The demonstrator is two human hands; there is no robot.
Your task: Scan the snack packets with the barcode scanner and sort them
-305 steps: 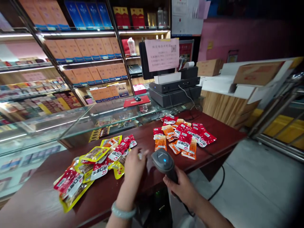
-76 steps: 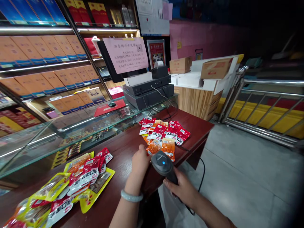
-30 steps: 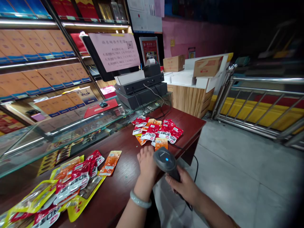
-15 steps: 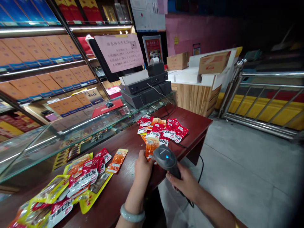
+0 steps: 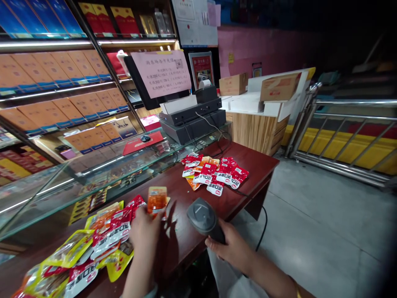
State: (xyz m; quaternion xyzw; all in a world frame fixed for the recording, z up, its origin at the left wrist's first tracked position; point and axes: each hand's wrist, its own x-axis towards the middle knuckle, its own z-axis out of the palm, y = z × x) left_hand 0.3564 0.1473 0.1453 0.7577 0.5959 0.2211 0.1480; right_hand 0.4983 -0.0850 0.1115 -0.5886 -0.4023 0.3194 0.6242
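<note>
My left hand [image 5: 146, 231] is closed on the lower edge of an orange snack packet [image 5: 156, 199], held just above the table beside the left pile. Part of a pale edge behind it suggests another packet under it. In my right hand [image 5: 231, 244] is a dark grey handheld barcode scanner [image 5: 203, 217], its head pointing left over the table's front edge. Red, yellow and orange snack packets [image 5: 113, 229] lie heaped at the left, partly hidden by my left hand. A second heap of mostly red snack packets [image 5: 206, 173] lies farther back.
The dark red table [image 5: 260, 163] adjoins a glass display counter [image 5: 93, 178]. On the counter stand a monitor with a pink sign [image 5: 164, 74], a black cash drawer [image 5: 192, 126] and a mouse [image 5: 145, 138]. A scanner cable [image 5: 263, 223] hangs at the right; a metal railing [image 5: 347, 101] stands beyond.
My left hand has moved left with the orange snack packet, from the far heap to beside the left pile. The scanner has shifted slightly left and down, and its blue light no longer shows.
</note>
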